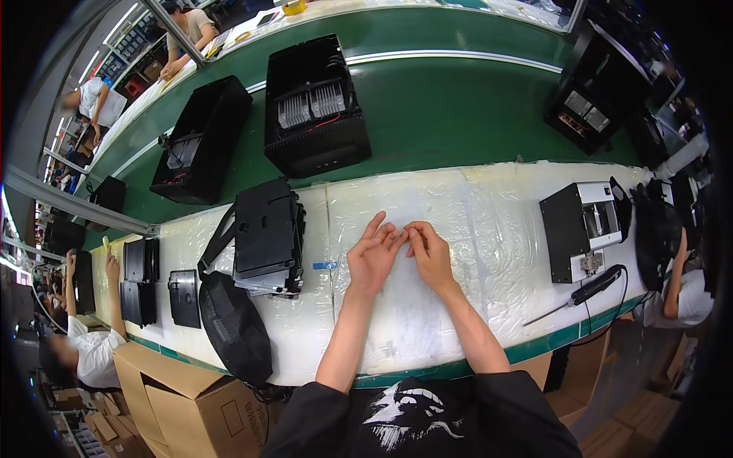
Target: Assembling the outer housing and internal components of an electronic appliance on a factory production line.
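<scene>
Both my hands are raised over the middle of the white, film-covered bench top, their fingertips meeting or nearly meeting. My left hand (pixel 371 258) is turned palm up, with fingers loosely bent and apart, and no object shows on its palm. My right hand (pixel 432 258) is closed in a pinch at the left fingertips. Whatever it may hold is too small or hidden to make out. Left of my hands lies a stack of black plastic panels (pixel 264 229), with a short blue tape strip (pixel 324 266) between the stack and my left hand.
A black mesh piece (pixel 235 327) overhangs the front edge at left. At right stand a white-and-black bench device (pixel 582 229) and a corded electric screwdriver (pixel 597 286). Open black housings (pixel 317 107) sit on the green conveyor (pixel 450 107). A cardboard box (pixel 191 397) is below; co-workers flank me.
</scene>
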